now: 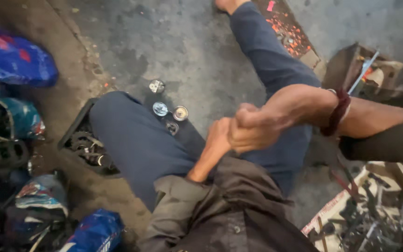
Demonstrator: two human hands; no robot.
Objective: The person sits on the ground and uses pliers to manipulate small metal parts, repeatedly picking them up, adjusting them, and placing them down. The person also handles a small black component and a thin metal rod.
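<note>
Right hand [253,130] fisted, left hand [219,135] pressed against it, contents hidden; above lap, near four small metal discs [169,112] on concrete floor [197,51].

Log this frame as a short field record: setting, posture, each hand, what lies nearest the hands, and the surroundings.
setting: grey concrete floor, seen from above
posture: person seated on the floor, legs in dark blue trousers spread apart
left hand: closed, pressed against the right hand; any held item is hidden
right hand: clenched fist, red thread band on the wrist
nearest things: four small round metal parts on the floor between the legs
left side: black crate of sprockets, blue bags
right side: heap of dark metal scrap
</note>
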